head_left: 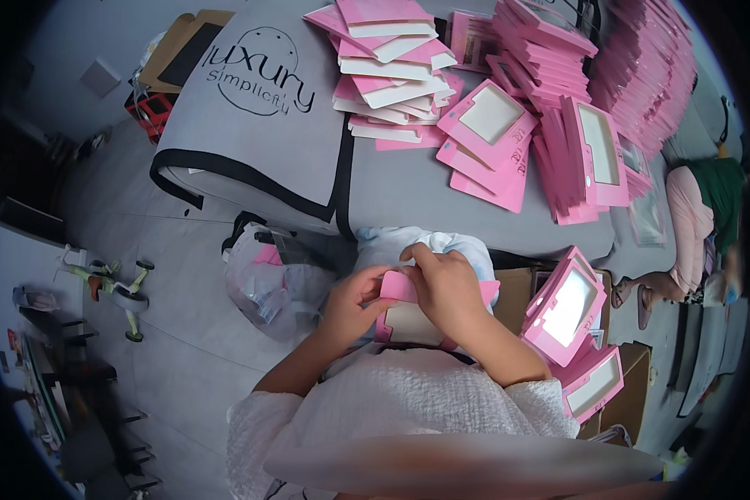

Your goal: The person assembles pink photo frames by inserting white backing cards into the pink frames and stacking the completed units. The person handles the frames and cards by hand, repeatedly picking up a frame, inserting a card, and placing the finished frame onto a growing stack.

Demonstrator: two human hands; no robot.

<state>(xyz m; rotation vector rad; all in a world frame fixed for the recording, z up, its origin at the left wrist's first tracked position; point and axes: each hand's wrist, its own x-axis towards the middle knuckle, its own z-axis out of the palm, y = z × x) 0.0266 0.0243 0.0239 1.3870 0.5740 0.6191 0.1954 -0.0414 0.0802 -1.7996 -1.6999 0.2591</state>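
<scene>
Left fingers (370, 283) pinch the pink box (410, 325); right fingers (421, 254) bend, can't tell if gripping; it looks light, bendy; hold its edges.

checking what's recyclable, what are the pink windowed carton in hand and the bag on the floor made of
Pink windowed carton: probably smooth paperboard, given its thin, crisp-edged flap.
Bag: likely thin, glossy clear plastic; contents show through its wrinkled wall.
</scene>
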